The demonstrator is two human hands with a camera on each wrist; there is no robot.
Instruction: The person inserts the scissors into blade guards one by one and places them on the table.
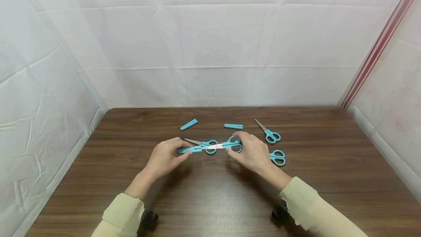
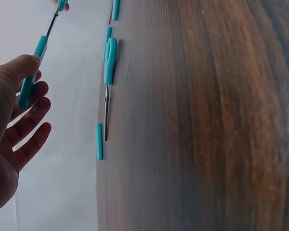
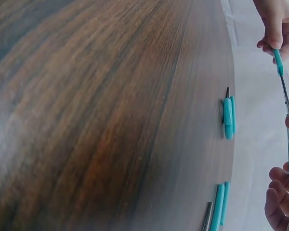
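Left grip (image 1: pixel 164 156) pinches the blade cover (image 1: pixel 189 150) (thumb on top) while right grip (image 1: pixel 251 151) holds the scissors (image 1: pixel 227 145).

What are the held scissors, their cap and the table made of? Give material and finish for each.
Held scissors: handles look like matte teal plastic; the blade is bare, pale grey metal with a slight shine. Cap, pinched by the left hand: same opaque teal, probably plastic. Table: dark brown wood grain with a soft sheen; solid wood or laminate cannot be told.
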